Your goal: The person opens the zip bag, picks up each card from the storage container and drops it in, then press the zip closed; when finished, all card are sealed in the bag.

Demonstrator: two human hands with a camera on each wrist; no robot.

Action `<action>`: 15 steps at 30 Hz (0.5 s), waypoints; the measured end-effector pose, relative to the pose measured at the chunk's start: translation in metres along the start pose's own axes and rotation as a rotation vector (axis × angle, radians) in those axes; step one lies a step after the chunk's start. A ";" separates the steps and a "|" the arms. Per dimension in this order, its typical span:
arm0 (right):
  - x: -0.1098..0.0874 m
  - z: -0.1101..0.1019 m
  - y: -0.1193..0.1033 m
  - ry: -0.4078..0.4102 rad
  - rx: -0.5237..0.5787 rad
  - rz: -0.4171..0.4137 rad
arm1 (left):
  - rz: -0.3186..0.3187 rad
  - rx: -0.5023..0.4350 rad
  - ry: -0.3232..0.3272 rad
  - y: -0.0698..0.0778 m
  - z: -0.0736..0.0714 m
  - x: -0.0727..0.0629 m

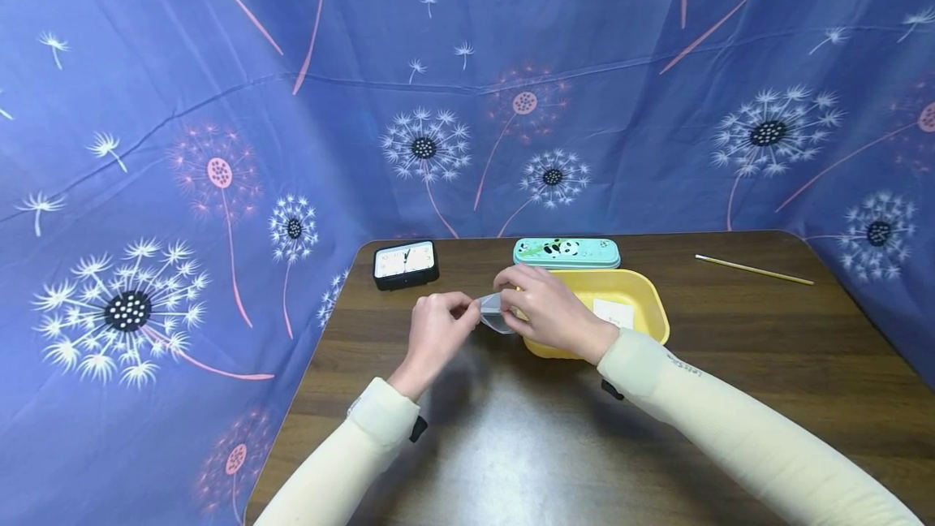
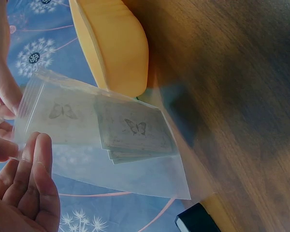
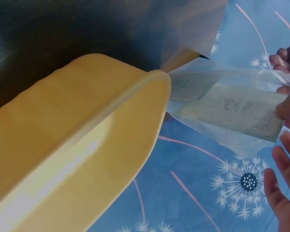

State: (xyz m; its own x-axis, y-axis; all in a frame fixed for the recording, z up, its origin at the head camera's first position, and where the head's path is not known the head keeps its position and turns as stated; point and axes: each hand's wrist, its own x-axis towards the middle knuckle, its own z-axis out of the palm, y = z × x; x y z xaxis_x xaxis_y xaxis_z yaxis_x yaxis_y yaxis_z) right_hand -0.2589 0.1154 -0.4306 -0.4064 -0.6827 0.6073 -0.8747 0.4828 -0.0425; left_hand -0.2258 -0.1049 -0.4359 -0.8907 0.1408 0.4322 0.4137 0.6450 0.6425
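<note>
A clear zip bag [image 2: 111, 174] hangs tilted between the two hands, left of the yellow tray. Inside it, a stack of cards [image 2: 140, 128] with a butterfly print shows through the plastic. One more butterfly card [image 3: 241, 111] lies close to the bag's mouth. My left hand [image 1: 440, 327] pinches the bag at its zip edge between thumb and fingers. Opposite it, my right hand [image 1: 544, 307] has its thumb on the end of that card, at the bag's mouth; its other fingers are partly hidden in the head view.
A yellow tray [image 1: 646, 299] stands under the right forearm, with a white paper slip [image 1: 613, 313] in it. Behind it lies a turquoise panda pencil case [image 1: 599, 253]. A black clock [image 1: 405, 265] stands back left, a thin pencil [image 1: 756, 269] lies back right on the wooden table [image 1: 730, 364].
</note>
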 end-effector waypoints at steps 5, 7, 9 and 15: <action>0.000 0.000 0.000 0.027 0.014 -0.011 | -0.005 0.001 -0.004 0.000 0.000 0.000; 0.000 0.001 0.001 0.030 0.011 -0.010 | -0.006 -0.003 -0.004 0.000 0.000 0.000; 0.000 0.003 0.002 0.022 0.003 -0.005 | -0.006 -0.010 -0.006 0.000 -0.001 0.000; 0.003 0.011 0.003 -0.050 -0.016 0.036 | -0.010 -0.024 -0.016 0.000 -0.001 -0.001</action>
State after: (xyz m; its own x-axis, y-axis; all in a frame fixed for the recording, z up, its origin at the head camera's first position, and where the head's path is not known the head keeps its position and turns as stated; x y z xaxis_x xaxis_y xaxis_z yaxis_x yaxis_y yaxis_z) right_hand -0.2656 0.1090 -0.4381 -0.4502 -0.6914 0.5650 -0.8553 0.5157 -0.0505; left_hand -0.2245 -0.1056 -0.4357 -0.8976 0.1471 0.4156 0.4092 0.6285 0.6615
